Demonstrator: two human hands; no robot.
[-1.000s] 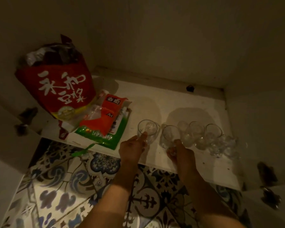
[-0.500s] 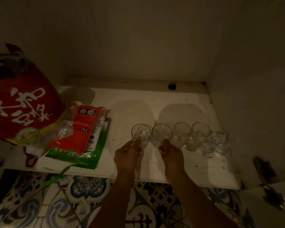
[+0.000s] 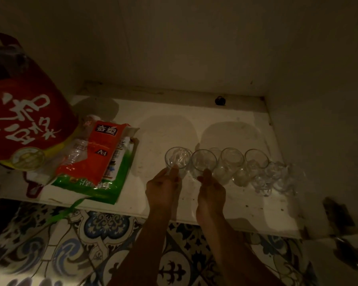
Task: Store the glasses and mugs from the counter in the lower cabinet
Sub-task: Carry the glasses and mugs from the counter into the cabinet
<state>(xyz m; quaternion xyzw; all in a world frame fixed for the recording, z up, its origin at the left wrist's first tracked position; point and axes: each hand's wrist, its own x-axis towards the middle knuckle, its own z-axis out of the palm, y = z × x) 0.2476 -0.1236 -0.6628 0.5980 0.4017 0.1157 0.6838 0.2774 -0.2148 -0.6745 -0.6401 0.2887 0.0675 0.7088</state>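
Note:
I look into a dim lower cabinet with a white shelf floor (image 3: 194, 129). A row of clear glasses stands on it. My left hand (image 3: 163, 188) grips the leftmost glass (image 3: 177, 159) near its base. My right hand (image 3: 211, 188) holds the glass beside it (image 3: 204, 163). Both glasses stand upright and touch each other. To the right stand two more tumblers (image 3: 232, 162) (image 3: 256, 159) and a cluster of small clear glass mugs (image 3: 277, 178). A further glass shows partly behind the row.
A large red bag with white characters (image 3: 23, 112) fills the shelf's left side. An orange A4 paper pack (image 3: 99, 149) lies on a green packet (image 3: 103, 182) next to it. Patterned blue floor tiles (image 3: 70, 244) run below the shelf edge. The cabinet's right wall (image 3: 318, 120) stands close to the mugs.
Both hands have brought their two glasses closer together and rightward toward the row. My view has shifted right, so the red bag now sits at the frame's left edge.

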